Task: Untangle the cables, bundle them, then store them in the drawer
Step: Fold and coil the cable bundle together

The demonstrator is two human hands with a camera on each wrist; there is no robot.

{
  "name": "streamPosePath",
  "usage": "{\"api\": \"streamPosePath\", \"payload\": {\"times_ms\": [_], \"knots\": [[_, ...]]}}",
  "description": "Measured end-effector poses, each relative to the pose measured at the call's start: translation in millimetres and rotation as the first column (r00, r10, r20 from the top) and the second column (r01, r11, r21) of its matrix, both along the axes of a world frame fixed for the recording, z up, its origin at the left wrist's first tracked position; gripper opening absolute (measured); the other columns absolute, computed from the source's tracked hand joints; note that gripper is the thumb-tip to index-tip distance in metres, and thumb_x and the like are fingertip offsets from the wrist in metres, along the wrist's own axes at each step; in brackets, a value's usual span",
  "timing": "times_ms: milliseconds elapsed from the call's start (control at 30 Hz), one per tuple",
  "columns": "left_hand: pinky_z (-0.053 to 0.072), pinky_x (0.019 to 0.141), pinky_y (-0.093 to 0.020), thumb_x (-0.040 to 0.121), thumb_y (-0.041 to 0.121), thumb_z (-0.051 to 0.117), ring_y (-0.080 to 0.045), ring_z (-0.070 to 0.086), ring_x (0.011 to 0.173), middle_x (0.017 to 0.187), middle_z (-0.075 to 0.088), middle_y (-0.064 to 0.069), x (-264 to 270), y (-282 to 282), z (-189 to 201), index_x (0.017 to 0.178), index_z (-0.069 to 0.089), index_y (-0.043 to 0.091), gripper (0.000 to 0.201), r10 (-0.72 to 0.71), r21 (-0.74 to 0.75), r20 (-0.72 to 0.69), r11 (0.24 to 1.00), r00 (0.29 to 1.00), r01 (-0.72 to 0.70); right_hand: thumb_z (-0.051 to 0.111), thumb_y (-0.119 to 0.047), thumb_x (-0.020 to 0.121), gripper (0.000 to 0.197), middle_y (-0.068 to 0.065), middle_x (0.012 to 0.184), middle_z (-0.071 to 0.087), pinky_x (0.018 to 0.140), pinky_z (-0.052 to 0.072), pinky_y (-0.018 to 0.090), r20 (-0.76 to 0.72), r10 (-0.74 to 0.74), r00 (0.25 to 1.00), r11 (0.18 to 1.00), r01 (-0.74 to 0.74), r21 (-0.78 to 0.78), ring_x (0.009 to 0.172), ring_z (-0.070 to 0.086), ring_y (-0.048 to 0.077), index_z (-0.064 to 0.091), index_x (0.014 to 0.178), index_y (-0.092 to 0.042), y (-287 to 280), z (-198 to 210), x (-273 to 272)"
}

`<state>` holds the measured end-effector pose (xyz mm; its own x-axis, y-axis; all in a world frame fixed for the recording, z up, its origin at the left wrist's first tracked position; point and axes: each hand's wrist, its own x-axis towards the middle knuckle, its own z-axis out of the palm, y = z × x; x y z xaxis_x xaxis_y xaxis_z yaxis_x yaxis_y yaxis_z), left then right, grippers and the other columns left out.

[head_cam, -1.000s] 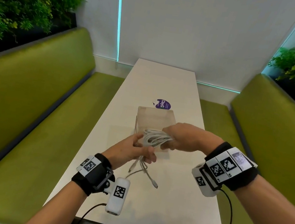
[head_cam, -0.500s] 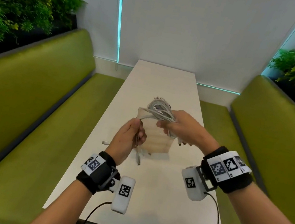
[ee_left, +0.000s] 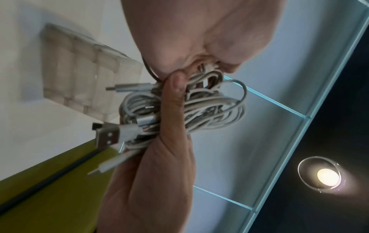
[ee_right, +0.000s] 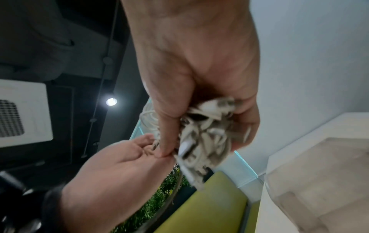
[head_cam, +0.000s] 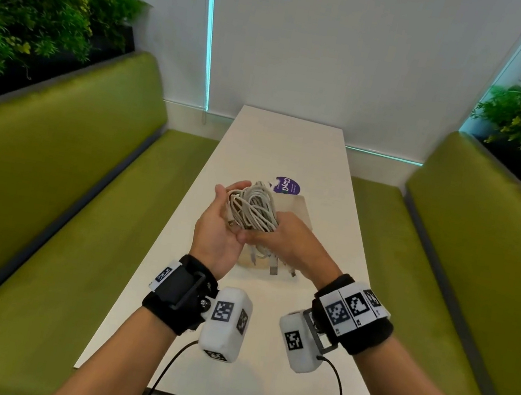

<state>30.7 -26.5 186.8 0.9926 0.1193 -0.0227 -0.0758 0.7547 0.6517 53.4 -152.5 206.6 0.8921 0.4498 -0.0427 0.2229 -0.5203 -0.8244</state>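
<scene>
A coiled bundle of white cables (head_cam: 255, 208) hangs above the table, and my right hand (head_cam: 289, 240) grips its lower part. In the left wrist view the right hand (ee_left: 159, 173) has its thumb laid across the cables (ee_left: 215, 107). A USB plug (ee_left: 105, 137) sticks out below the grip. My left hand (head_cam: 217, 224) is open, palm against the bundle's left side, fingers reaching up beside it. The right wrist view shows the cables (ee_right: 205, 138) blurred in the right hand (ee_right: 195, 63), beside the left hand (ee_right: 119, 165). The translucent drawer box (head_cam: 300, 209) sits on the table behind the hands.
The long white table (head_cam: 278, 145) runs away from me between two green benches (head_cam: 60, 197) (head_cam: 466, 268). A purple sticker (head_cam: 287, 185) lies beyond the box. Plants stand behind both benches, and a wall closes the far end.
The hands have come together. The left hand let go of the loose cable end and opened against the bundle. The right hand brought the bundle nearer and leftwards, with the ends gathered in.
</scene>
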Motion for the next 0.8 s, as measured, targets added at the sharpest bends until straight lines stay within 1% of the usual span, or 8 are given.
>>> {"api": "streamPosePath", "payload": {"times_ms": [100,167,267,367,500,567,667,800], "knots": [[0.057,0.074,-0.035,0.064,0.073,0.062,-0.022,0.066,0.094,0.105,0.067,-0.009,-2.7,4.5,0.5,0.106,0.058,0.013,0.074,-0.086,0.159,0.078,0.985,0.993,0.073,0.075,-0.035,0.078,0.029,0.007,0.081,0.069,0.067,0.048,0.030,-0.068,0.014,0.998,1.000,-0.013,0.028,0.071,0.062,0.019,0.070,0.093,-0.011,-2.9,-1.1,1.6],[0.057,0.069,-0.034,0.046,0.063,0.083,-0.019,0.066,0.091,0.103,0.067,-0.006,-3.6,4.1,-0.3,0.111,0.055,0.018,0.084,-0.096,0.318,0.090,0.946,0.991,0.063,0.073,-0.031,0.079,0.024,0.006,0.078,0.067,0.065,0.047,0.032,-0.072,0.035,0.997,0.999,-0.033,0.021,0.067,0.059,0.019,0.069,0.091,-0.010,-2.0,-2.3,1.2],[0.055,0.068,-0.035,0.059,0.027,0.090,-0.021,0.065,0.086,0.098,0.067,-0.008,-2.7,1.2,-1.4,0.113,0.058,0.018,0.063,0.018,0.421,0.059,0.906,0.998,-0.041,0.068,-0.022,0.081,0.022,0.010,0.089,0.072,0.079,0.055,0.044,-0.012,0.054,0.998,0.997,-0.054,-0.048,0.082,0.067,0.029,0.067,0.098,-0.008,4.2,-6.7,1.1],[0.055,0.073,-0.035,0.074,0.001,0.076,-0.025,0.063,0.083,0.086,0.064,-0.009,-2.0,2.0,2.3,0.105,0.063,0.009,0.034,0.103,0.415,0.048,0.903,0.993,-0.114,0.063,-0.014,0.082,0.014,0.015,0.089,0.069,0.078,0.054,0.044,0.038,0.063,0.997,0.990,-0.057,-0.129,0.083,0.066,0.032,0.063,0.095,-0.009,10.3,-8.9,-2.0],[0.056,0.071,-0.033,0.081,-0.004,0.067,-0.027,0.065,0.078,0.071,0.066,-0.004,-3.4,2.0,3.3,0.097,0.058,0.009,0.022,0.063,0.374,0.059,0.924,0.996,-0.080,0.061,-0.012,0.081,0.004,0.009,0.073,0.061,0.066,0.049,0.042,0.013,0.071,0.997,0.992,-0.069,-0.104,0.066,0.057,0.023,0.061,0.085,-0.011,9.7,-8.5,-3.3],[0.056,0.069,-0.032,0.081,-0.004,0.066,-0.026,0.065,0.077,0.069,0.065,-0.002,-4.5,1.2,4.6,0.094,0.057,0.010,0.021,0.055,0.354,0.072,0.932,0.996,-0.077,0.060,-0.011,0.082,0.004,0.004,0.067,0.055,0.060,0.043,0.035,0.004,0.075,0.997,0.995,-0.075,-0.072,0.061,0.051,0.018,0.058,0.081,-0.013,9.7,-6.7,-5.1],[0.055,0.066,-0.032,0.082,0.000,0.067,-0.024,0.066,0.079,0.071,0.066,-0.002,-6.7,1.3,6.0,0.090,0.058,0.016,0.021,0.043,0.354,0.038,0.934,0.998,-0.053,0.061,-0.007,0.081,0.006,0.002,0.069,0.058,0.061,0.041,0.029,-0.009,0.124,0.992,0.992,-0.124,0.012,0.062,0.051,0.013,0.060,0.081,-0.013,9.8,-6.4,-8.7],[0.054,0.065,-0.034,0.082,0.000,0.067,-0.026,0.065,0.080,0.076,0.066,-0.010,-6.2,0.4,4.5,0.092,0.057,0.014,0.020,0.050,0.351,0.045,0.934,0.998,-0.063,0.060,-0.006,0.084,0.006,0.003,0.068,0.065,0.066,0.046,0.031,-0.014,0.120,0.993,0.991,-0.119,0.067,0.066,0.058,0.017,0.063,0.079,-0.008,8.0,-13.5,-8.4]]}}
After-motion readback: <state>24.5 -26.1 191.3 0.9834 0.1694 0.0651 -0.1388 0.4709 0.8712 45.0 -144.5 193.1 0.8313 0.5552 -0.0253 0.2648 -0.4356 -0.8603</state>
